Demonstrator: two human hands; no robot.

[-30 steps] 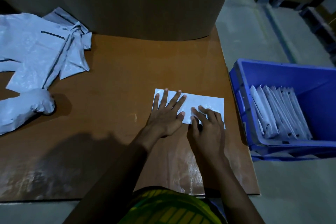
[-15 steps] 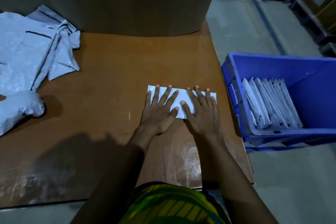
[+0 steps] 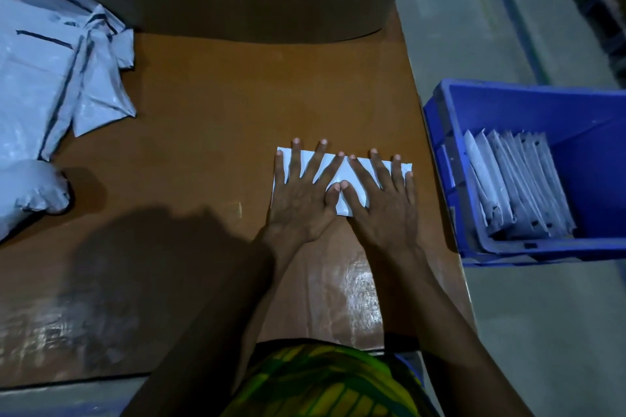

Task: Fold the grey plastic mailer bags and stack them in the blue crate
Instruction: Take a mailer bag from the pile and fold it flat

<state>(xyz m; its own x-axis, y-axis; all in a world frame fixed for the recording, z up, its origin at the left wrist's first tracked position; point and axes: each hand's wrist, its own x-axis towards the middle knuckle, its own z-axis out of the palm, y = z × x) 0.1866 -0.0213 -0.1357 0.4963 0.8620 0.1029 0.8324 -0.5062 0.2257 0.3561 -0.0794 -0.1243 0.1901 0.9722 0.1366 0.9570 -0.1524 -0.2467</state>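
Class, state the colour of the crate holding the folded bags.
The crate is blue, best seen in the head view.

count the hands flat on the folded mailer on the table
2. Left hand presses the left half of the folded mailer, right hand the right half, thumbs meeting in the middle. None hidden.

Dim, cool-toned light. A broad soft shadow darkens the surface (image 3: pixel 210 105) at near left, while glossy glare streaks its near edge. The mailer (image 3: pixel 342 171) is the brightest patch. Straight lines bow near the frame edges; the far right floor (image 3: pixel 474 27) is smeared.
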